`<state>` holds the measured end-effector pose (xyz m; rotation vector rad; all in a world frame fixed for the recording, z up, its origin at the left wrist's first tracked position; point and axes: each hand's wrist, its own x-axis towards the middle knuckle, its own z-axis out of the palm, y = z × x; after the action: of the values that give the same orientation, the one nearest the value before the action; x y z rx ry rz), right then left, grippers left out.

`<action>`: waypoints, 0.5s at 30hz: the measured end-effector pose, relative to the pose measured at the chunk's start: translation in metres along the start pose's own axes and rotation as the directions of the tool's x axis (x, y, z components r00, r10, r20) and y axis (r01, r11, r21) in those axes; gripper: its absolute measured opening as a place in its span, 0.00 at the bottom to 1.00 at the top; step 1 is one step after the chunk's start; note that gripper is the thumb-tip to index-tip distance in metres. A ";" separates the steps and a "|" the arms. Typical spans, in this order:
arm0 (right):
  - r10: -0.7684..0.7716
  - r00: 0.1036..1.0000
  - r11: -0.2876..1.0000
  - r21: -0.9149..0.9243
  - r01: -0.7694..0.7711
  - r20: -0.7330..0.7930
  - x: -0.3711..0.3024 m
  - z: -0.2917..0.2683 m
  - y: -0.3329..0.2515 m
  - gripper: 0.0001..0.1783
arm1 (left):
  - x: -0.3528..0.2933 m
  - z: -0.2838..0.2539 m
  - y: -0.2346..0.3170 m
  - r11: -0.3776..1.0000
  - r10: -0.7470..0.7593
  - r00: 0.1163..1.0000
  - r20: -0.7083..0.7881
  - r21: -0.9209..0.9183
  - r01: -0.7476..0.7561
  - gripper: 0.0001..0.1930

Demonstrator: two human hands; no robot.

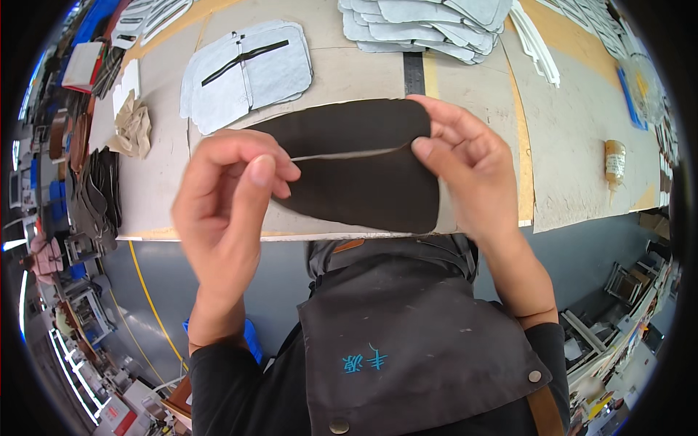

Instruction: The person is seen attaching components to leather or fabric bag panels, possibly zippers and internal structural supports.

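A dark brown, rounded flat panel [363,190], leather-like, is held up between my hands over the near edge of the table. Across its middle runs a thin pale line, which looks like a slit or a raised edge; I cannot tell which. My left hand [229,182] is closed, thumb and fingers pinching the panel at the left end of that line. At the right edge my right hand [469,160] grips the panel, its thumb on the front by the line's other end and its fingers mostly behind. The panel's left side is partly hidden by my left hand.
Pale grey panels [273,76], the top one with a black strip, lie at the back left. A taller stack of similar panels [429,25] stands farther back. Crumpled brown paper [133,127] is at the left, a small amber bottle [615,163] at the right, white strips [536,47] behind.
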<state>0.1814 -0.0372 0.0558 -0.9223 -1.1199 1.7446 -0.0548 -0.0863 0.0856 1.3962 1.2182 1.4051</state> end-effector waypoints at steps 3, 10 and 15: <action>0.109 0.984 0.984 -0.123 -0.126 -0.141 0.021 -0.030 0.030 0.24 | -0.007 -0.008 -0.038 0.960 -0.123 0.991 -0.059 0.247 0.134 0.02; -0.423 0.904 0.260 -0.946 0.192 0.067 0.010 -0.058 0.055 0.23 | -0.038 -0.014 -0.089 0.720 0.089 0.995 0.042 0.688 -0.094 0.08; -0.344 0.924 0.248 -0.932 0.263 0.169 0.004 -0.043 0.059 0.21 | -0.037 -0.008 -0.098 0.674 0.169 0.978 0.125 0.709 -0.207 0.11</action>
<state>0.2033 -0.0346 -0.0139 -1.2807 -2.1977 0.5269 -0.0685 -0.1013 -0.0172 2.1312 1.7406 1.0235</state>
